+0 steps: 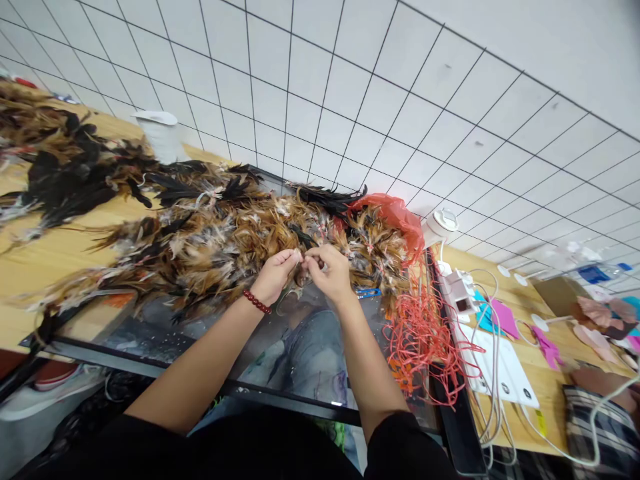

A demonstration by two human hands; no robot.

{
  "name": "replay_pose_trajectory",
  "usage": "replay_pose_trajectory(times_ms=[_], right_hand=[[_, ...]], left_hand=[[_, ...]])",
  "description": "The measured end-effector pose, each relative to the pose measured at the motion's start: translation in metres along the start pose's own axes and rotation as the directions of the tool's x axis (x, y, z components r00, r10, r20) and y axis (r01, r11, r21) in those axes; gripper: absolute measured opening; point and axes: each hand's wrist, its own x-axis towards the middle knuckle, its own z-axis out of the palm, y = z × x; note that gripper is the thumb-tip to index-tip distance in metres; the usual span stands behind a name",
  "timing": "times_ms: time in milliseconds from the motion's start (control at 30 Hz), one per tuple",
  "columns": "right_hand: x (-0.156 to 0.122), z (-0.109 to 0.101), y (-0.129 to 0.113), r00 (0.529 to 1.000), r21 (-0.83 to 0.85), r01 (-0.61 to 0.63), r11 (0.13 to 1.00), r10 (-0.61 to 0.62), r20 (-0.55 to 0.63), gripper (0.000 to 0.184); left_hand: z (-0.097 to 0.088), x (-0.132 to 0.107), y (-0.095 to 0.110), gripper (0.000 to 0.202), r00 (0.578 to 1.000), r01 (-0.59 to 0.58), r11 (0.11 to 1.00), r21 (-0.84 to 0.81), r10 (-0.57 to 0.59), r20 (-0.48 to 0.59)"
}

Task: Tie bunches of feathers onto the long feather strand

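My left hand (279,275), with a dark red bead bracelet (257,302) at the wrist, is closed in a pinch, a small pale bit (298,256) at its fingertips. Close beside it, my right hand (331,272) is closed too, thumb and fingers curled together. What exactly they grip is too small to make out. Just beyond both hands spreads a heap of brown and black feathers (215,243), some in tied bunches. Under my forearms lies a glass-topped surface (305,347). A blue tool (369,293) rests right of my right wrist.
Tangled red string (425,333) lies at the right, below a red plastic bag (395,217) and a white lidded cup (440,225). Farther right are a white board (500,373), cables and a person's plaid sleeve (603,427). A white container (163,137) stands near the grid wall (320,87).
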Motion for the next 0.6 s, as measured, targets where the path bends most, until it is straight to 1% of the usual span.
replay_pose_trajectory(times_ms=[33, 67, 100, 200, 233, 267, 300, 333, 400, 433, 500, 567, 600], right_hand=[[0.001, 0.0, 0.0, 0.997, 0.082, -0.068, 0.994, 0.07, -0.017, 0.019], [0.002, 0.0, 0.001, 0.993, 0.166, -0.12, 0.979, 0.122, -0.001, 0.02], [0.003, -0.001, 0.002, 0.987, 0.248, -0.161, 0.955, 0.155, 0.041, 0.022], [0.003, -0.001, 0.003, 0.957, 0.47, -0.281, 0.836, 0.21, 0.2, 0.027], [0.003, -0.001, 0.004, 0.947, 0.52, -0.314, 0.794, 0.229, 0.224, 0.028], [0.003, -0.001, 0.004, 0.942, 0.548, -0.333, 0.767, 0.249, 0.223, 0.029], [0.003, -0.001, 0.005, 0.943, 0.551, -0.334, 0.765, 0.266, 0.202, 0.029], [0.004, -0.001, 0.006, 0.947, 0.53, -0.32, 0.785, 0.275, 0.164, 0.029], [0.005, 0.001, 0.008, 0.959, 0.446, -0.279, 0.851, 0.267, 0.092, 0.024], [0.006, 0.002, 0.01, 0.963, 0.407, -0.268, 0.873, 0.26, 0.075, 0.022], [0.007, 0.003, 0.016, 0.955, 0.363, -0.294, 0.884, 0.29, 0.066, 0.021], [0.006, 0.003, 0.024, 0.927, 0.311, -0.367, 0.877, 0.373, 0.042, 0.023], [0.006, 0.001, 0.029, 0.911, 0.253, -0.402, 0.88, 0.412, 0.012, 0.024]], left_hand=[[0.001, -0.001, 0.0, 0.03, 0.999, -0.014, 0.999, 0.049, 0.012, 0.04], [0.002, -0.002, 0.001, 0.033, 0.996, -0.02, 0.996, 0.087, 0.012, 0.089], [0.003, -0.003, 0.002, 0.035, 0.991, -0.022, 0.993, 0.114, 0.007, 0.13], [0.005, -0.006, 0.004, 0.037, 0.982, 0.0, 0.987, 0.159, -0.03, 0.185], [0.004, -0.006, 0.004, 0.036, 0.979, 0.011, 0.985, 0.171, -0.045, 0.2], [0.004, -0.007, 0.003, 0.036, 0.975, 0.018, 0.984, 0.178, -0.056, 0.214], [0.004, -0.007, 0.003, 0.036, 0.972, 0.02, 0.983, 0.183, -0.062, 0.228], [0.003, -0.007, 0.002, 0.037, 0.969, 0.014, 0.982, 0.191, -0.061, 0.241], [0.002, -0.006, 0.0, 0.036, 0.97, -0.01, 0.974, 0.224, -0.045, 0.238], [0.002, -0.005, 0.0, 0.035, 0.974, -0.021, 0.968, 0.25, -0.036, 0.224], [0.001, -0.004, 0.001, 0.033, 0.985, -0.037, 0.961, 0.275, -0.011, 0.172], [0.0, -0.002, 0.002, 0.03, 0.996, -0.038, 0.974, 0.224, 0.018, 0.089], [-0.001, -0.002, 0.003, 0.029, 0.998, -0.037, 0.983, 0.18, 0.029, 0.048]])
